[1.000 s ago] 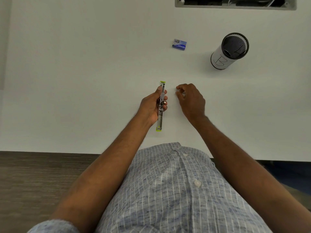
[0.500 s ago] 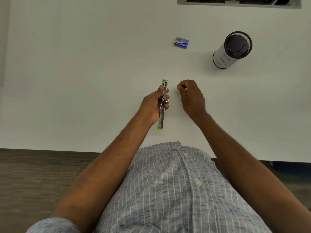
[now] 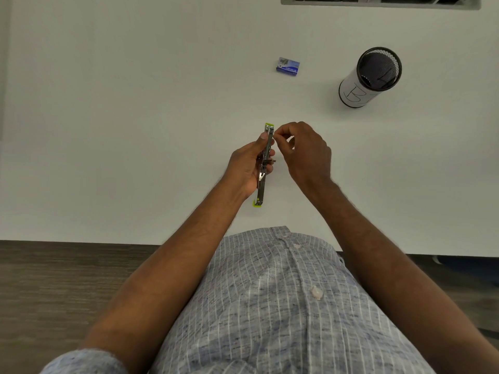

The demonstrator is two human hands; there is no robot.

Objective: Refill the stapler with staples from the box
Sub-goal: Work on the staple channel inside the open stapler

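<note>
A slim metal stapler (image 3: 264, 168) with lime-green ends is swung fully open into one long line, and my left hand (image 3: 249, 166) grips its middle just above the white table (image 3: 135, 130). My right hand (image 3: 303, 149) is right beside the stapler's far end, thumb and forefinger pinched together against the open channel. A strip of staples was between those fingers a moment ago; it is too small to make out here. The blue staple box (image 3: 288, 66) lies farther back on the table, apart from both hands.
A black mesh pen cup (image 3: 370, 76) wrapped in white paper with a handwritten "B" stands at the back right. A cable cut-out (image 3: 378, 1) runs along the table's far edge. The near table edge sits just before my torso, with dark wood floor to the left.
My right hand lifted from the table and moved left, closing the gap to the stapler's far end with pinched fingers. My left hand kept the open stapler nearly still.
</note>
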